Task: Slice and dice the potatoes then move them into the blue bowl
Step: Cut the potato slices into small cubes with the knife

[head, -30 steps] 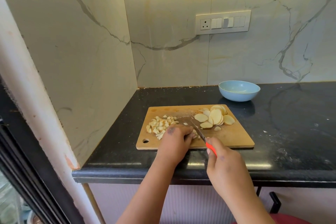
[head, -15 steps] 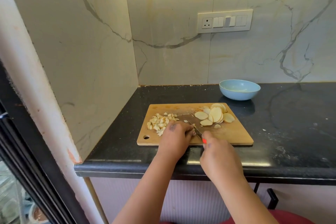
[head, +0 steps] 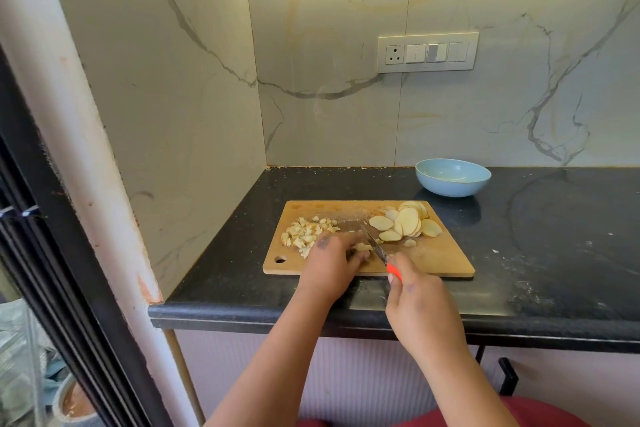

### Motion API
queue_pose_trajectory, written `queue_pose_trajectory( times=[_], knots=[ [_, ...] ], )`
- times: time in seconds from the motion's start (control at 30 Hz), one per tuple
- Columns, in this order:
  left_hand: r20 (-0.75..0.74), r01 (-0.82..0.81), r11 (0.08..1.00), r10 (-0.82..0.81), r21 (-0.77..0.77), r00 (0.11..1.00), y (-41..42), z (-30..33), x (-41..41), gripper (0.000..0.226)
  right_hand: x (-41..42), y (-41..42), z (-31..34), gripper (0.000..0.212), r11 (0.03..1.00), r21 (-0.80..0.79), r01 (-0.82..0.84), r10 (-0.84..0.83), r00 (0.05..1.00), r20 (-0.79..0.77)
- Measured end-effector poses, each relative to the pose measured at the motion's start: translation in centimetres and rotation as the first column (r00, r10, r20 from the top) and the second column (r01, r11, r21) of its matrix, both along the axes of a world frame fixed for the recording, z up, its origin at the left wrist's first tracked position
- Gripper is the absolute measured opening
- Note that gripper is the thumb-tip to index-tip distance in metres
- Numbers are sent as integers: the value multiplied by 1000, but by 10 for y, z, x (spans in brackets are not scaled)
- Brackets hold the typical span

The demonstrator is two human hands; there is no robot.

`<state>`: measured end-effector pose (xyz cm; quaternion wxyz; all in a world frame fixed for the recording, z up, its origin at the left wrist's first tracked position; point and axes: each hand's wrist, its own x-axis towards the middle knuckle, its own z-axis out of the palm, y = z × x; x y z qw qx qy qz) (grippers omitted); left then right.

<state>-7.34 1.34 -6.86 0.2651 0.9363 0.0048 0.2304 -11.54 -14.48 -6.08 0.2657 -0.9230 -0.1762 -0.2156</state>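
Observation:
A wooden cutting board (head: 436, 258) lies on the black counter. A pile of diced potato (head: 304, 230) sits on its left part, and a heap of round potato slices (head: 407, 224) on its right part. My left hand (head: 332, 262) curls over a few potato pieces (head: 362, 247) at the board's middle, holding them down. My right hand (head: 420, 302) grips the orange handle of a knife (head: 375, 246), whose blade meets the board just right of my left fingers. The blue bowl (head: 453, 177) stands behind the board to the right, apparently empty.
The black counter (head: 554, 236) stretches right, dusted with white specks. Marble walls close the corner behind and to the left. A socket and switch panel (head: 427, 53) is on the back wall. A white pillar and dark window frame stand at the left.
My right hand has drawn the knife back and forth in a short stroke beside my left fingers, and the orange handle shows more again. My left hand stays on the pieces.

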Motion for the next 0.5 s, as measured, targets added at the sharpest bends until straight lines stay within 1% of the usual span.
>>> queue_pose_trajectory(
  times=[0.1, 0.27, 0.5],
  knots=[
    [39, -14, 1000, 15, -23, 999, 0, 3, -3, 38, 0, -2, 0, 24, 1000, 10, -8, 8, 1000, 4],
    [87, -27, 999, 29, -34, 996, 1, 3, -6, 24, 1, -2, -1, 16, 1000, -18, -19, 19, 1000, 6],
    [85, -43, 999, 43, -6, 995, -1, 1, -4, 18, 0, -1, -2, 14, 997, -70, -30, 32, 999, 19]
  ],
)
